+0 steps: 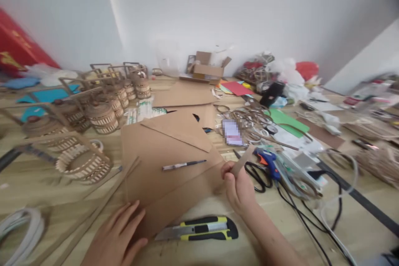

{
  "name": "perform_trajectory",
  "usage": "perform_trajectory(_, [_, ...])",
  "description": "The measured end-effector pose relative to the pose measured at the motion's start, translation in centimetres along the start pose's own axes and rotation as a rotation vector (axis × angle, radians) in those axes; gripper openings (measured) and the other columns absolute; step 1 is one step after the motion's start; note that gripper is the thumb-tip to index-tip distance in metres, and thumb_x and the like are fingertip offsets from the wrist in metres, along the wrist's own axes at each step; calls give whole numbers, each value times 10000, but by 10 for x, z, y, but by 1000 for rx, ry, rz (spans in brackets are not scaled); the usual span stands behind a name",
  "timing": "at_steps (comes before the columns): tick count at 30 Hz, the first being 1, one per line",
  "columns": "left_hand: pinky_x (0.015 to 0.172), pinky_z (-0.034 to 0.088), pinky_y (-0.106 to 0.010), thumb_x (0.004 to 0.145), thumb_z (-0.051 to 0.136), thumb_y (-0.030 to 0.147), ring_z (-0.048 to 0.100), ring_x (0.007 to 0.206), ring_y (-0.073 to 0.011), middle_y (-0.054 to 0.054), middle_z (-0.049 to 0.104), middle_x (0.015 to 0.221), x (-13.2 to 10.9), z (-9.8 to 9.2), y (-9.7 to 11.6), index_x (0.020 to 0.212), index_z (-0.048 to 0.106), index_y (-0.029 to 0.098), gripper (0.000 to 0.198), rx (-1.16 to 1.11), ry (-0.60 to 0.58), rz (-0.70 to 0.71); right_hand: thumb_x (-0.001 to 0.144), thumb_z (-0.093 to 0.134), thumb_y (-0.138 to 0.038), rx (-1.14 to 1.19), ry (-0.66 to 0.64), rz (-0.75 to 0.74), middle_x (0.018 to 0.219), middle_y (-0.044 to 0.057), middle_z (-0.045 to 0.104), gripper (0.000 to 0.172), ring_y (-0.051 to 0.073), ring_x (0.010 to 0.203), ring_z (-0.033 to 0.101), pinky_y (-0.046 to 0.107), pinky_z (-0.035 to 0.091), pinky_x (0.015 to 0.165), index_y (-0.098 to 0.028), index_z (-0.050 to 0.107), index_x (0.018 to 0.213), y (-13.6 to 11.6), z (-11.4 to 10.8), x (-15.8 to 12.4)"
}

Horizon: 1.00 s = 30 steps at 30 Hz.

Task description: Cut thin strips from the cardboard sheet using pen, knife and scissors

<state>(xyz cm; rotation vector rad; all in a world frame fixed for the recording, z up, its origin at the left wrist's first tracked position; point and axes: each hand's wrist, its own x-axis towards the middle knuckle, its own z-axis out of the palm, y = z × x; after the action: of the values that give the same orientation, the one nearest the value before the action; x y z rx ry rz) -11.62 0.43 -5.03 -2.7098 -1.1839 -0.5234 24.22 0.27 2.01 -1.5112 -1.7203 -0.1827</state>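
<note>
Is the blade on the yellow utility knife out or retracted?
Out: a bare silver blade projects from the left end of the utility knife, which lies flat with no hand on it.

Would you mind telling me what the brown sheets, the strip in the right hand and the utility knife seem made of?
The brown sheets look like matte cardboard: flat, kraft-coloured, straight cut edges. The strip pinched in the right hand seems the same card. The utility knife has a glossy yellow-and-black body, probably plastic, and a grey blade, likely metal.
</note>
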Motion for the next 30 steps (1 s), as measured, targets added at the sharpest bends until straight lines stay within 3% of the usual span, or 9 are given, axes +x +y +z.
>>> perform_trajectory(5, [819,618,-327,882,607,587,734,1025,-264,-59,715,1262,-1,4,-20,1179,748,270,457,37,-18,131,1009,375,-281,-99,-129,-46,606,-22,578,252,159,494,552,278,392,499,-229,554,839,-3,-25,3])
perform_trajectory(10, [906,601,-384,941,509,569,686,1152,-288,-66,656,1355,-5,3,-25,1265,705,268,484,-42,-88,49,954,487,-111,-386,-519,-308,758,24,677,236,168,664,614,309,430,693,-207,631,793,-21,-44,-1])
perform_trajectory(12, [937,591,-403,951,483,533,663,1193,-294,-63,636,1380,-6,3,-26,1281,696,262,477,-65,-144,13,930,505,-72,-420,-531,-346,813,32,698,226,177,729,630,324,436,749,-206,687,930,-24,-54,-6])
perform_trajectory(15, [958,582,-423,960,447,466,641,1226,-298,-67,632,1386,-8,5,-28,1282,696,241,465,-83,-162,4,940,490,-112,-436,-373,-323,847,42,717,290,193,774,639,344,444,756,-235,695,1105,-16,-84,-18])
perform_trajectory(17, [948,584,-449,968,413,466,638,1228,-313,-83,641,1373,-9,7,-28,1272,700,218,486,-97,-124,17,946,456,-147,-503,-160,-137,764,41,691,308,207,742,633,355,437,727,-271,716,1055,-5,-114,-30])
perform_trajectory(21, [947,571,-506,979,356,503,627,1230,-355,-131,642,1364,-10,8,-30,1279,687,151,570,-90,-90,72,976,409,-314,-648,382,643,833,102,666,310,262,779,612,395,378,691,-222,703,1002,16,-182,-62])
perform_trajectory(23, [932,575,-513,977,337,518,640,1205,-365,-147,657,1337,-11,7,-34,1255,698,128,600,-63,-82,108,995,320,-344,-678,490,776,749,94,623,387,268,753,602,412,372,704,-185,673,1007,25,-207,-87])
perform_trajectory(28, [929,583,-419,961,426,496,685,1141,-297,-44,732,1226,-3,-7,-36,1137,738,252,433,-137,-59,213,966,467,-327,-566,328,1033,583,21,598,298,193,546,561,353,393,565,-236,597,714,56,-222,-176])
perform_trajectory(30, [917,583,-378,966,469,474,704,1096,-265,-28,742,1202,4,-16,-27,1154,714,266,372,-223,20,249,992,494,-343,-512,223,1103,709,21,649,318,146,606,600,291,456,563,-213,634,738,70,-215,-210])
